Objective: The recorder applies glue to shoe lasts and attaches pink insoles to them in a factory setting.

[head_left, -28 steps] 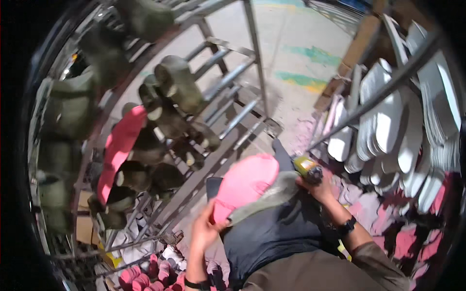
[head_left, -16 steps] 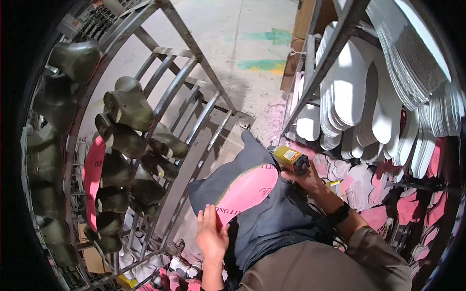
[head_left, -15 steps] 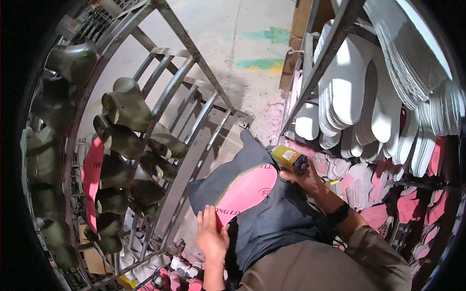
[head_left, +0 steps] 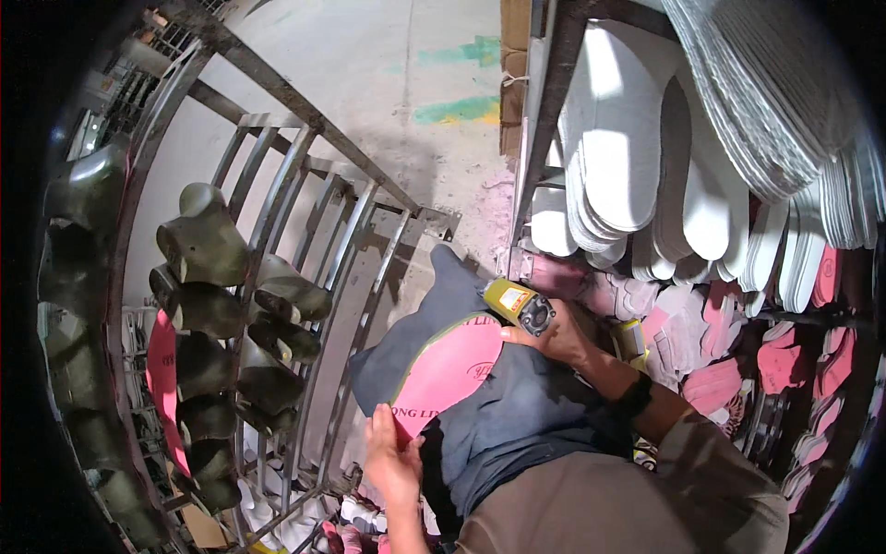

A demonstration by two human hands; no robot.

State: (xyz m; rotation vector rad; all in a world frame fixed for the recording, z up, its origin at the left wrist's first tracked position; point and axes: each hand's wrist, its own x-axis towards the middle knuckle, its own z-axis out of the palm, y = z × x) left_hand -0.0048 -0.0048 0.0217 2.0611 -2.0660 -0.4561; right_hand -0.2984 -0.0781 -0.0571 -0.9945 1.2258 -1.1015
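Note:
Across the dark apron (head_left: 517,406) on my lap lies a pink insole (head_left: 450,365) with dark printing, slanting from lower left to upper right. A thin green rim along its left edge looks like a shoe last, mostly hidden beneath. My left hand (head_left: 395,462) grips the narrow lower end, fingers along the left side and thumb on the right. My right hand (head_left: 558,337) is closed round a yellow tool with a black round end (head_left: 519,305), perhaps an air stapler. It is at the insole's wide upper end, the thumb touching the edge there.
Olive-green shoe lasts (head_left: 205,235) sit on a metal rack (head_left: 346,226) at my left, with another pink insole (head_left: 162,388) among them. Stacks of white insoles (head_left: 614,138) hang on a shelf rack at right, above pink and white pieces (head_left: 678,337).
The view has shifted, so the racks and floor appear moved to the left. My right hand has turned the tool slightly, and its thumb is now against the insole's upper edge.

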